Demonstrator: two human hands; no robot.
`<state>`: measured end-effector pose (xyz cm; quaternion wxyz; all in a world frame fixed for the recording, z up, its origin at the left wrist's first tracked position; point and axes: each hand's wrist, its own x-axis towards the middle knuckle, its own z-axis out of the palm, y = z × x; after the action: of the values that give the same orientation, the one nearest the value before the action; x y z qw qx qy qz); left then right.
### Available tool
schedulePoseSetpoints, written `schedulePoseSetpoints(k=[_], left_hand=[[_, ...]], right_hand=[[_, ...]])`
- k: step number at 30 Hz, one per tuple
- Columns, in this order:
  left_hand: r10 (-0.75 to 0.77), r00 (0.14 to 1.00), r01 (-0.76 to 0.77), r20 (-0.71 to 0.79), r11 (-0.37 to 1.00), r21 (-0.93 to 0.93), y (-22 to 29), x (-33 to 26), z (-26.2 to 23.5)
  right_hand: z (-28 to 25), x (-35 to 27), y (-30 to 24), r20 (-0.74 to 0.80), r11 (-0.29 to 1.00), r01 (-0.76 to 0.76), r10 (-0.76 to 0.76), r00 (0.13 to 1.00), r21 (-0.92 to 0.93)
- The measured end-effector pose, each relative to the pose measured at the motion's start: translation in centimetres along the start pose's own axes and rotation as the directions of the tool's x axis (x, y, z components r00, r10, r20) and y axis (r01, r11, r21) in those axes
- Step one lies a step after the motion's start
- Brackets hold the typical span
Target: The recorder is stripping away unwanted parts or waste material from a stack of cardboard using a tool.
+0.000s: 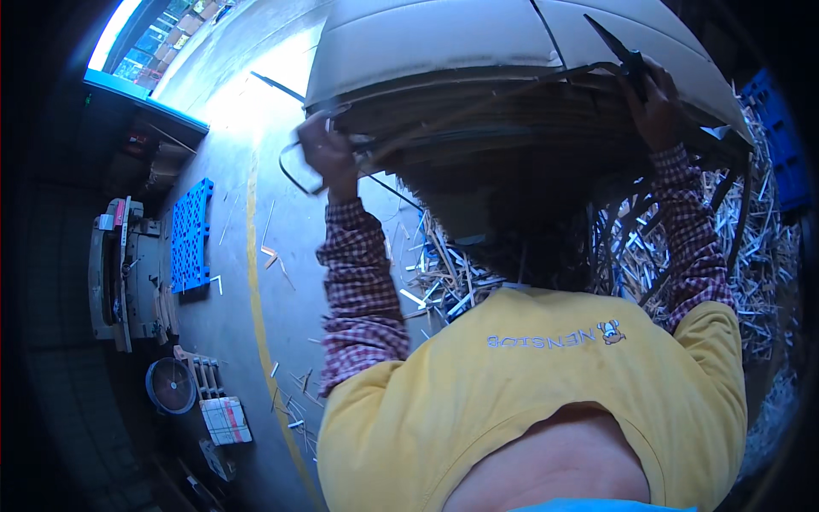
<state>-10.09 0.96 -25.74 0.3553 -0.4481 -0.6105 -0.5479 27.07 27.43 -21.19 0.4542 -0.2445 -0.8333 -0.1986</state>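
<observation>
One strap (478,106) is slanting up rightward across the near face of that cardboard stack (444,38), the left hand (328,152) clamping it low, the right hand (657,107), near its upper stretch, gripping a dark bladed tool (630,63).

Workshop or warehouse showing: blue pallet (191,235) sitting on grey floor (235,328), yellow line (253,247) running past, machine (124,264) standing at left, scrap strips (755,264) lying heaped at right.
</observation>
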Motion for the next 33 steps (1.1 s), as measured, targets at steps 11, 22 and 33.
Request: schedulePoseSetpoints(k=[11,22,33], left_hand=[[-0.151,0.985,0.137,0.085,0.979,0.152,2.8,1.0,-3.8],[-0.644,0.764,0.629,-0.036,0.756,-0.180,1.4,-3.2,-7.2],[0.001,0.986,-0.040,0.169,0.973,0.228,6.1,-2.5,-5.0]], right_hand=[[-0.5,0.2,-0.9,0.015,0.999,-0.018,0.018,1.000,0.030],[-0.3,1.1,-0.5,-0.080,0.998,0.041,-0.038,0.996,0.044],[-0.5,0.8,-0.5,-0.036,1.000,0.006,-0.005,0.999,0.022]])
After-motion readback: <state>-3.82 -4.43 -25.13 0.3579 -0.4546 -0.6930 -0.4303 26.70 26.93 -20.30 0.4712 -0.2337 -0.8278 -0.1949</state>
